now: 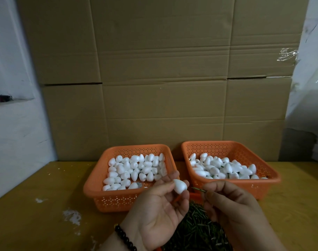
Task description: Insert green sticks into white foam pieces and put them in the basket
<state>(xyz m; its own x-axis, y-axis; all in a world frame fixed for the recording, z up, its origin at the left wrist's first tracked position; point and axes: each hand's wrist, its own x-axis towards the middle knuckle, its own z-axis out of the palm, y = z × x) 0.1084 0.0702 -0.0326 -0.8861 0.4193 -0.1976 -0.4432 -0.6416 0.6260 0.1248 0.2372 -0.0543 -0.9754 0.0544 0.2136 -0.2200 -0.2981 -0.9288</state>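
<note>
I see the left hand (160, 205) turned palm up, and its fingertips (174, 175) and thumb pinch one white foam piece (180, 186). The other fingers are loose and a bit curled, not squeezed tight. The foam piece is shaped like a little egg, and it sits up in the air in front of the left orange basket (93, 189).

The right hand (232, 209) is curled, and its thumb and first finger pinch a thin green stick (198, 189). The stick's tip points at the foam piece, close to it but not touching (there is a small gap between them).

Under both hands lies a big pile of green sticks (194, 230) in an orange tray (195, 195), and I can only see bits of the tray's rim.

The left orange basket is full of plain white foam pieces (134, 171). The right orange basket (270, 176) holds foam pieces with green sticks (223, 167) poking out of some. Both baskets stand side by side on the yellow table (37, 223), in front of a brown cardboard wall (163, 69). A dark bead bracelet (124, 237) is on the left wrist.
</note>
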